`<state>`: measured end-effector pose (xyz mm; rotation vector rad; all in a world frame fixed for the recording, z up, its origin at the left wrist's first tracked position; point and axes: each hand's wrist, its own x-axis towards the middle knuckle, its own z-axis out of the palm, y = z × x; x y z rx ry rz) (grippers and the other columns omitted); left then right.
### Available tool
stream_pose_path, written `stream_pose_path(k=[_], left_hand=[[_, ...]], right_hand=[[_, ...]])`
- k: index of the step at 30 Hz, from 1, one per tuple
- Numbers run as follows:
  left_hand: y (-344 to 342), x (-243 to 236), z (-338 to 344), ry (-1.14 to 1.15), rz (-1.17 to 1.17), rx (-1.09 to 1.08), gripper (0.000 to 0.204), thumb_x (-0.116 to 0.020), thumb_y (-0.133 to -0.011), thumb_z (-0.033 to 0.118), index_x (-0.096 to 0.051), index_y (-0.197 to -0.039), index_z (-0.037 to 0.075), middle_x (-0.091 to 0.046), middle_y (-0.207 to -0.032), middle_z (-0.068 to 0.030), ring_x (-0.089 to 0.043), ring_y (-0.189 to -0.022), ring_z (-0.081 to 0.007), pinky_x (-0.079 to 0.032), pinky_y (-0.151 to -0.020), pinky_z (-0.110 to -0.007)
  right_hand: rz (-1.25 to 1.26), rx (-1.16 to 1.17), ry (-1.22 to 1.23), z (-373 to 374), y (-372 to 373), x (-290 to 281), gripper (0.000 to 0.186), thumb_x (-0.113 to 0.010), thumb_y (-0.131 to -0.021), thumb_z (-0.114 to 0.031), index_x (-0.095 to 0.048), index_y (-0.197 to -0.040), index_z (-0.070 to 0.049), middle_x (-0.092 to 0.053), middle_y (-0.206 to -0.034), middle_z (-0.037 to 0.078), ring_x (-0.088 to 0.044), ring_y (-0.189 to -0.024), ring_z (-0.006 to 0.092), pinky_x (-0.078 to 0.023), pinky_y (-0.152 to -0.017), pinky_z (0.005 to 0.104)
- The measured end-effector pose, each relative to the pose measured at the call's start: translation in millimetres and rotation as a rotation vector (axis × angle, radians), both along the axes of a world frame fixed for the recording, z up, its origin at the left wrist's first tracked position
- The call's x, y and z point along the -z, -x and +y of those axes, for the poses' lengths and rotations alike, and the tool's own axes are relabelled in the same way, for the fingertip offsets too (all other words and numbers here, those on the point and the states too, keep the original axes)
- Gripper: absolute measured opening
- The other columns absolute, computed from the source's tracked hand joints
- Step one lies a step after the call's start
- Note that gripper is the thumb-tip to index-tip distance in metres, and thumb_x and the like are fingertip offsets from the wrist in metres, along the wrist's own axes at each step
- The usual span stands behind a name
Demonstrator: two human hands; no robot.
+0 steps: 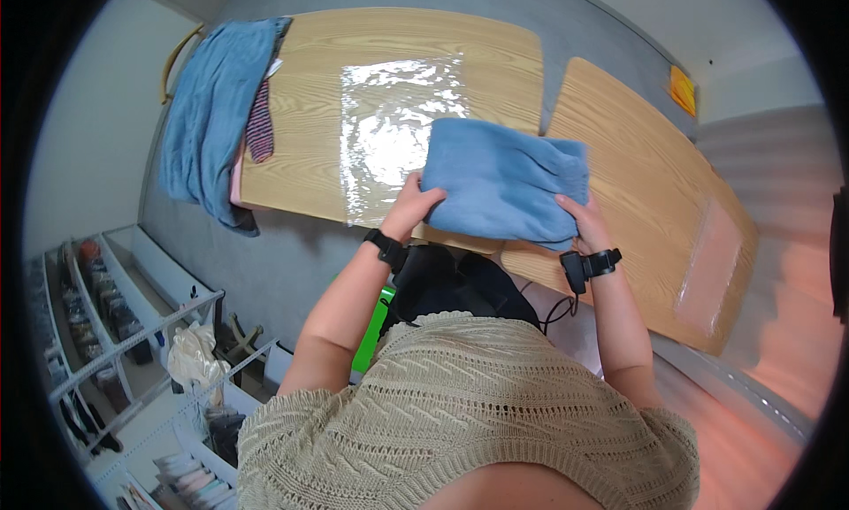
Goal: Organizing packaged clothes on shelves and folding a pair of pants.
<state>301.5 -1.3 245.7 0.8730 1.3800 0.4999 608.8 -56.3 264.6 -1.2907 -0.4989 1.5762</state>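
A folded blue garment (500, 183), soft and thick with gathered fabric at its right end, is held between my two hands above the table's near edge. My left hand (411, 207) grips its left side, the thumb on top and the fingers mostly hidden. At the lower right corner my right hand (585, 222) pinches it, thumb on top and fingers beneath. Just beyond lies a flat, shiny clear plastic bag (380, 121) on the wooden table (305, 76), partly covered by the garment.
Blue garments (212, 112) hang over the table's left end, beside a red-and-dark striped knit piece (260, 125). A second wooden table (632, 156) on the right bears a flat clear plastic package (712, 262). Shelves with packaged goods (110, 302) stand at lower left.
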Motion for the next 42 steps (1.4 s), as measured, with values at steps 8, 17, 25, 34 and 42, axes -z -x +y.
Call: stream_pose_path(k=[8,17,25,34,42], left_hand=[[106,27,-33,-0.045,0.068,-0.277,0.053,-0.062,-0.076,0.014,-0.040,-0.119,-0.008,-0.055,-0.104,-0.0131,-0.054,-0.092,-0.0174,-0.044,-0.081,-0.029],[122,41,-38,0.033,-0.005,-0.280,0.056,-0.066,-0.079,0.016,-0.039,-0.122,-0.007,-0.055,-0.112,-0.0152,-0.054,-0.101,-0.0203,-0.042,-0.089,-0.032],[86,6,-41,-0.234,0.053,-0.294,0.072,-0.073,-0.070,0.013,-0.035,-0.130,0.000,-0.044,-0.126,-0.0179,-0.048,-0.112,-0.0236,-0.039,-0.095,-0.034],[21,-35,-41,-0.625,0.624,-0.014,0.075,-0.070,-0.066,0.011,-0.035,-0.132,0.002,-0.043,-0.107,-0.0215,-0.043,-0.103,-0.0377,-0.037,-0.093,-0.041],[-13,-33,-44,-0.705,0.839,0.245,0.075,-0.069,-0.067,0.012,-0.034,-0.132,-0.002,-0.042,-0.107,-0.0254,-0.042,-0.101,-0.0410,-0.037,-0.089,-0.045]], right_hand=[[0.056,-0.242,0.030,32,98,39,0.050,-0.071,-0.077,-0.009,-0.046,-0.119,0.003,-0.059,-0.111,0.011,-0.058,-0.098,0.0184,-0.046,-0.088,0.0305],[0.120,-0.133,0.222,21,115,95,0.056,-0.071,-0.079,-0.018,-0.042,-0.121,0.005,-0.058,-0.111,0.014,-0.058,-0.098,0.0208,-0.047,-0.086,0.0335],[0.017,-0.044,0.141,17,125,71,0.049,-0.070,-0.080,-0.022,-0.048,-0.113,0.006,-0.060,-0.105,0.014,-0.059,-0.094,0.0195,-0.047,-0.083,0.0304],[-0.579,0.007,0.093,19,152,66,0.053,-0.072,-0.077,-0.024,-0.047,-0.113,0.006,-0.061,-0.103,0.018,-0.060,-0.094,0.0236,-0.047,-0.082,0.0316],[-0.725,-0.214,-0.329,21,157,33,0.082,-0.065,-0.080,-0.018,-0.013,-0.144,-0.008,-0.041,-0.129,0.028,-0.045,-0.118,0.0371,-0.039,-0.096,0.0376]])
